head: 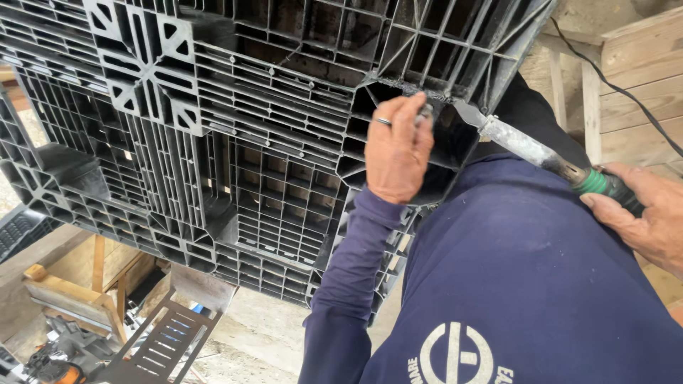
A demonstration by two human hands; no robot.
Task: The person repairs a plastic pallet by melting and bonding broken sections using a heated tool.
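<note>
A large black plastic pallet [213, 142] with a ribbed grid underside fills the upper left, tilted up in front of me. My left hand [395, 153], a ring on one finger, is curled over the rim of an octagonal opening near the pallet's right edge, fingertips pinched by a small grey bit. My right hand [651, 213] grips the dark handle, which has a green band, of a long tool [526, 146]. Its grey metal shaft slants up and left, and the tip touches the pallet just right of my left fingertips. My navy sleeve and shirt [526, 284] fill the lower right.
Pale wooden boards [633, 78] with a black cable [626, 92] across them stand at the right. Below the pallet are a wooden frame [71, 291], a slotted metal bracket [167, 338], an orange and black tool [53, 370] and a dusty floor [263, 334].
</note>
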